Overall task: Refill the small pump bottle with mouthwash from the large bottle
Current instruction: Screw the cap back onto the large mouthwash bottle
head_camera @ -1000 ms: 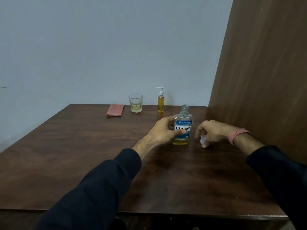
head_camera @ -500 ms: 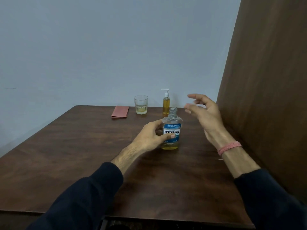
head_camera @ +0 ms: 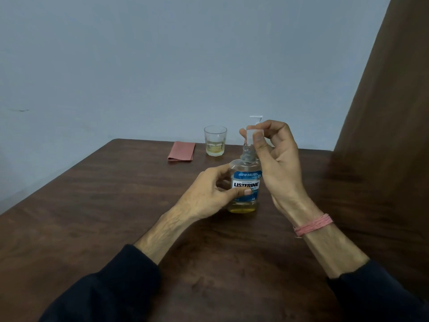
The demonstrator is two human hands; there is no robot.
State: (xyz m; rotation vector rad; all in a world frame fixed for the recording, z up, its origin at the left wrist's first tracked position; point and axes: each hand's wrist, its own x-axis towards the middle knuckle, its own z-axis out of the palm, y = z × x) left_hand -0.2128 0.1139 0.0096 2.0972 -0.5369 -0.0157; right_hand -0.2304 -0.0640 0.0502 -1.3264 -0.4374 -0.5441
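Left hand grips large bottle — right hand pinches pump bottle behind.

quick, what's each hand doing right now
Left hand: closed around the large mouthwash bottle.
Right hand: fingers pinching the pump head of the small pump bottle behind.

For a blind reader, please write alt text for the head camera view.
A left hand steadies a mouthwash bottle on a wooden table; the right hand holds a clear cap above its neck. Behind stand a glass and a folded pink cloth.
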